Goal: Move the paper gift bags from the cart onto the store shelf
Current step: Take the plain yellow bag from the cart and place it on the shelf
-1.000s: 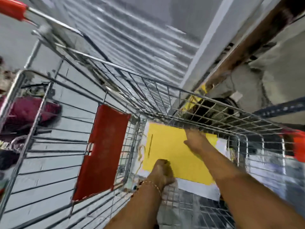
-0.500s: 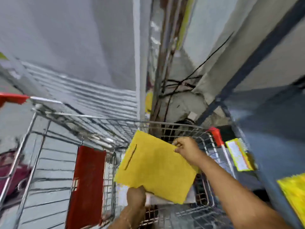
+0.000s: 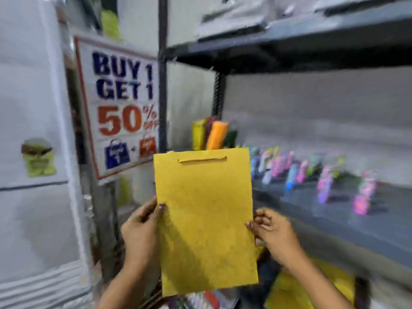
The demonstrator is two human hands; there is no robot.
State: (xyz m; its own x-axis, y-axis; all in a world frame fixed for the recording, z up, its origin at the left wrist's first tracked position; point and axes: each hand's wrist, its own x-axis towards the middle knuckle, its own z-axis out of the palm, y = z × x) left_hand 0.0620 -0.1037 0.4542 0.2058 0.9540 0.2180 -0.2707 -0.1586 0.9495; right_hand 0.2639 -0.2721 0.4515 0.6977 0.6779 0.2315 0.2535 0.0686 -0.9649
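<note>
A flat yellow paper gift bag (image 3: pixel 206 221) is held upright in front of me, handle slot at the top. My left hand (image 3: pixel 140 230) grips its left edge, thumb on the front face. My right hand (image 3: pixel 273 235) pinches its right edge. The bag hangs in the air before the left end of the dark grey store shelf (image 3: pixel 356 217), at about shelf height. The cart is out of view.
Several small colourful packets (image 3: pixel 296 168) stand along the shelf, with taller yellow and orange items (image 3: pixel 211 134) at its back left. A black upright post (image 3: pixel 162 85) and a "BUY 1 GET 1" sign (image 3: pixel 122 103) stand to the left. An upper shelf (image 3: pixel 301 47) overhangs. More yellow bags (image 3: pixel 289 293) lie below.
The yellow bag has been lifted out of the cart and turned upright. My view has swung up from the cart to the shelf, and both hands now hold the bag's side edges.
</note>
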